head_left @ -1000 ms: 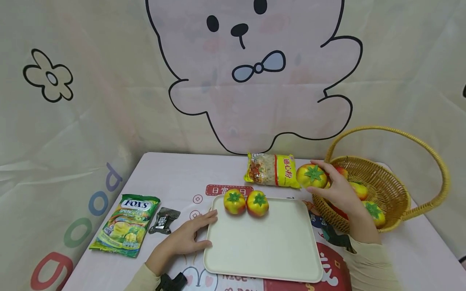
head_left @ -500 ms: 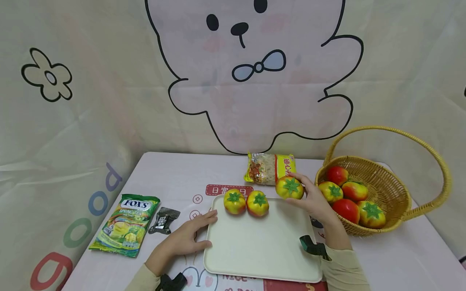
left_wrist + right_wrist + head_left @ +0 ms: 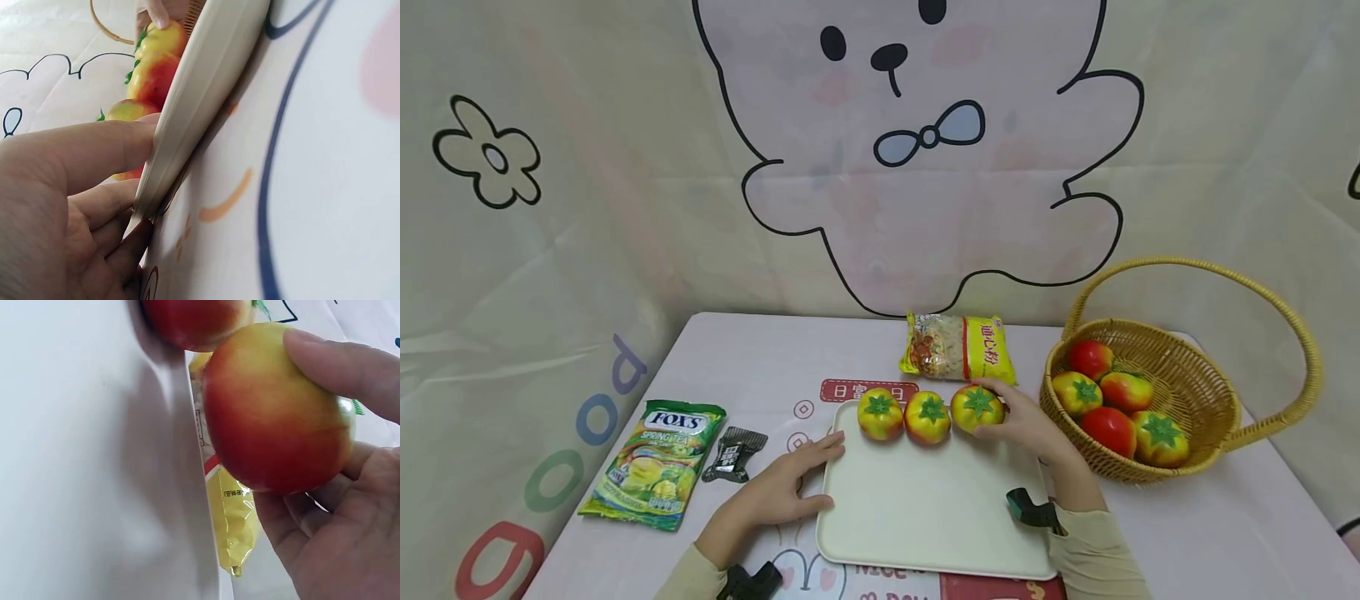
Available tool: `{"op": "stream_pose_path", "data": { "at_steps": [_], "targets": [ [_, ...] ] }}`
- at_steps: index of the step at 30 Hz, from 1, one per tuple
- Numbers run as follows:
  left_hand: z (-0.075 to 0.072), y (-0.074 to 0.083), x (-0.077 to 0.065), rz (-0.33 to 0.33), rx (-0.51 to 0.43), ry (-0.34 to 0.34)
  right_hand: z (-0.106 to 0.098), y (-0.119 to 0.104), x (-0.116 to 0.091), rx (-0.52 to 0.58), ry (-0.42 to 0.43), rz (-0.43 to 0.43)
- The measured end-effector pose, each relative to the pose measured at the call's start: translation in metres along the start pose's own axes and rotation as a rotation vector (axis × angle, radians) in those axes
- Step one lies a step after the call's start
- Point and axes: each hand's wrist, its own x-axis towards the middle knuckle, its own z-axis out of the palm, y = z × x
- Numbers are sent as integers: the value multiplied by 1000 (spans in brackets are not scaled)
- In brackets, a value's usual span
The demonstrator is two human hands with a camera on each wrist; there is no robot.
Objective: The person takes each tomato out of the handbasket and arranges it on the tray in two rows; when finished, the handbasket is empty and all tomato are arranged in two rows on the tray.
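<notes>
Three round red-and-yellow fruits (image 3: 927, 419) make a row.
The left hand (image 3: 781, 487), thumb and fingers apart, touches the flat cream tray (image 3: 932, 508) holding two. The right hand (image 3: 1021, 423) pinches the third fruit (image 3: 976, 407) at its far edge. The round brown woven basket (image 3: 1206, 400) has five more fruits (image 3: 1108, 431) inside.

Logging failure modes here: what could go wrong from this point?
The held fruit in the right grip is close beside the middle fruit; it may bump that one and set it rolling.
Both are near the far rim of the tray, so either round fruit could roll off after release.
The left grip touches the tray's left rim; a push there might shift everything.
</notes>
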Motion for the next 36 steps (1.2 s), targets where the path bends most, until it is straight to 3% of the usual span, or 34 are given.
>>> {"op": "stream_pose_path", "data": {
  "at_steps": [12,36],
  "targets": [
    [1,-3,0,31,24,10,10,2,3,-59,-50,15],
    [0,-1,0,3,6,-5,9,10,4,22,-132,30]
  ]
}}
